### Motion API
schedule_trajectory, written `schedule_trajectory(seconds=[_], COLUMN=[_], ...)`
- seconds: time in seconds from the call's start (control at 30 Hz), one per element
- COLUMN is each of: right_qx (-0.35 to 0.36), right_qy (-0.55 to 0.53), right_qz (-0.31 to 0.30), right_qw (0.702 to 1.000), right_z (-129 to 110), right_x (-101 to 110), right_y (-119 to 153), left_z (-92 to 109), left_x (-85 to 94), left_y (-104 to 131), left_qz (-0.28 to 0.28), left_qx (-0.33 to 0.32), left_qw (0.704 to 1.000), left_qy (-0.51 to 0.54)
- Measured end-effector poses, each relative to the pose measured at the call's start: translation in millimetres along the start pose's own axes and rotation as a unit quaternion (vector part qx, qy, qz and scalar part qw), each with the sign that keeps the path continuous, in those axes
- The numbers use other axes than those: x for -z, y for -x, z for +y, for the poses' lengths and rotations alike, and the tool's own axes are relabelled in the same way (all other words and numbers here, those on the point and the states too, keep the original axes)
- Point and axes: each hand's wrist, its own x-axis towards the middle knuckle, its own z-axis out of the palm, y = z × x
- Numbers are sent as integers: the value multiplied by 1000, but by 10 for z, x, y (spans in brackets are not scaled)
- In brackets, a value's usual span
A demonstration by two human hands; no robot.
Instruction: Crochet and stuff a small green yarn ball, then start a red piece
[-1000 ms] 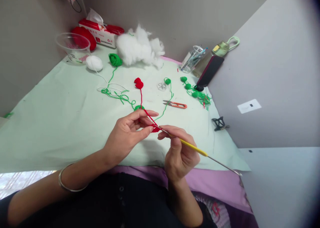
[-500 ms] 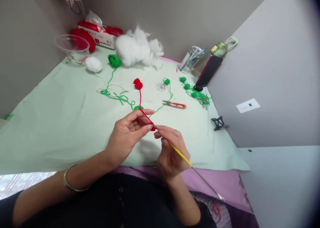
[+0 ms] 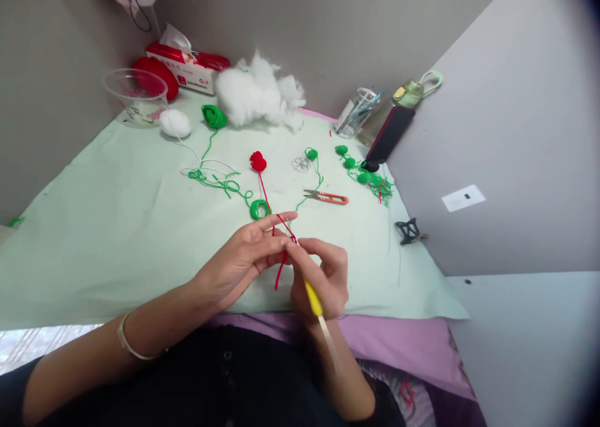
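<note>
1. Left hand (image 3: 234, 258): thumb and fingers pinch red yarn (image 3: 280, 271) at their tips; forefinger held out to the right, a strand crossing over it. A loose tail hangs toward the near side.
2. Right hand (image 3: 323, 277): curled, pinching the yellow-handled crochet hook (image 3: 313, 299). Fingertips of both hands meet or almost meet; cannot tell which.
3. Key relation: hook's long axis slants from the meeting fingertips at the far left down to the near right, over the right wrist. Handle lies in the right hand, the nearer one; the far end points at the pinched yarn just by the left fingertips. Its tip is hidden among fingers; the near shaft is blurred.
4. Red yarn runs far and slightly left from the left hand to a small red bundle (image 3: 257, 161) on the pale green cloth (image 3: 117, 227).
5. Green yarn ring (image 3: 259, 209) lies just beyond the left hand. Orange-handled snips (image 3: 330, 198) lie farther off, right of the ring, blades leftward.
6. White stuffing (image 3: 257, 95) at the far side, well apart from both hands.
</note>
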Motion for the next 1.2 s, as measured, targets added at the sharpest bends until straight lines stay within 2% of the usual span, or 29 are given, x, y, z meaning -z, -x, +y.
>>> schedule_trajectory(seconds=[0.1, 0.17, 0.23, 0.43, 0.83, 1.03, 1.2], right_qx=[-99, -176, -218, -221, -250, -274, -283], right_qy=[-138, -239, -298, -269, -306, -340, -317], right_qz=[17, 26, 19, 30, 19, 25, 49], right_qw=[985, 955, 929, 937, 918, 899, 904], right_z=[-31, -46, -55, -59, -36, -36, -34], right_x=[62, 77, 69, 56, 69, 52, 46], right_y=[-123, -187, -218, -211, -227, -207, -213], left_z=[37, 37, 22, 8, -2, -11, -16], left_x=[19, 21, 18, 63, 58, 58, 64], left_y=[-2, -8, -13, -35, -3, -8, 0], left_qz=[4, 8, 1, 36, 20, 8, 16], left_qx=[-18, -56, -79, -132, -129, -127, -129], left_qw=[1000, 997, 994, 983, 983, 984, 983], left_qy=[-15, -50, -81, -122, -128, -125, -126])
